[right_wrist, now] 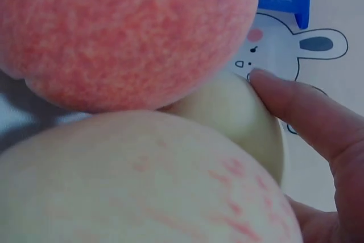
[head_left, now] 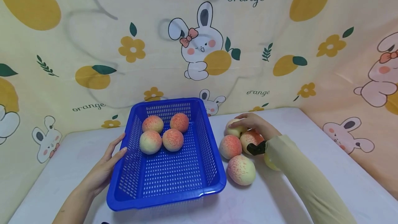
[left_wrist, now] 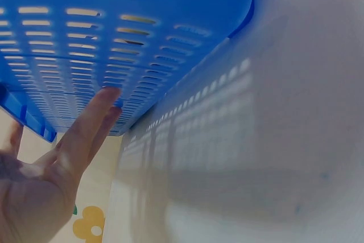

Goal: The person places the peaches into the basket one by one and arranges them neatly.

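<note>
In the head view my right hand [head_left: 250, 121] grips a pale yellow peach [head_left: 234, 129] at the back of a group on the table. The right wrist view shows a finger against the side of that pale peach [right_wrist: 227, 106], partly hidden behind two nearer peaches. A red-blushed peach [head_left: 230, 147] and an orange-red peach [head_left: 248, 139] lie close by it. My left hand [head_left: 101, 172] is at the left side of a blue plastic basket [head_left: 174, 198], its fingers straight against the slotted wall [left_wrist: 68, 78]. Inside the basket, several red-and-yellow peaches [head_left: 172, 140] sit toward the back left.
A pale, pink-speckled peach [head_left: 241, 170] lies just right of the basket. Under the right sleeve [head_left: 303, 175], a yellow fruit [head_left: 271, 162] is partly covered. Printed cloth [head_left: 261, 27] hangs behind the white table [head_left: 74, 144].
</note>
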Tool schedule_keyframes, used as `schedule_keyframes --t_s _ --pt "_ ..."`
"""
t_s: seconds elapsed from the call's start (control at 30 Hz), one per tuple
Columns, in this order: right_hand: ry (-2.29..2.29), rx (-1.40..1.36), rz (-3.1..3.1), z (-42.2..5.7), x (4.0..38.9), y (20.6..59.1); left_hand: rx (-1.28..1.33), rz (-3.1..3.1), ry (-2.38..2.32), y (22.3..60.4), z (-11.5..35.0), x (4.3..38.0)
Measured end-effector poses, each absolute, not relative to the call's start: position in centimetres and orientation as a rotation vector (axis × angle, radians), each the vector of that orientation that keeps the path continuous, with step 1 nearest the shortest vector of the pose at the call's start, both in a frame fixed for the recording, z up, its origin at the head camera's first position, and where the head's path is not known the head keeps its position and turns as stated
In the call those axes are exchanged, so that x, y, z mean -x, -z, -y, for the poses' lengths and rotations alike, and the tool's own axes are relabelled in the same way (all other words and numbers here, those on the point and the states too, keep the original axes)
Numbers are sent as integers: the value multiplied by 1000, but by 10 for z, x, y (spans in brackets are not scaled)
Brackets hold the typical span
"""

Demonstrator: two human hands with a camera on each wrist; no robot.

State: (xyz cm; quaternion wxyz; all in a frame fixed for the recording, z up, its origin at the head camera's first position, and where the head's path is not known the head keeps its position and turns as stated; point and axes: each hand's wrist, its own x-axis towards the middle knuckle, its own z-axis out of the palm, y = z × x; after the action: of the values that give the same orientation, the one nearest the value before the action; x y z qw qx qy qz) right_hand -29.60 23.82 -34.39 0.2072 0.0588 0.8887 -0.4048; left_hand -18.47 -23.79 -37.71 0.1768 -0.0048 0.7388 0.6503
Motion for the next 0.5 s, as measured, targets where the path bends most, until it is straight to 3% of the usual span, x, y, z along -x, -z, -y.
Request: schedule_keyframes --t_s 0.5 --pt "1549 -147 -2491 -233 301 344 1 -2110 -1829 377 238 184"
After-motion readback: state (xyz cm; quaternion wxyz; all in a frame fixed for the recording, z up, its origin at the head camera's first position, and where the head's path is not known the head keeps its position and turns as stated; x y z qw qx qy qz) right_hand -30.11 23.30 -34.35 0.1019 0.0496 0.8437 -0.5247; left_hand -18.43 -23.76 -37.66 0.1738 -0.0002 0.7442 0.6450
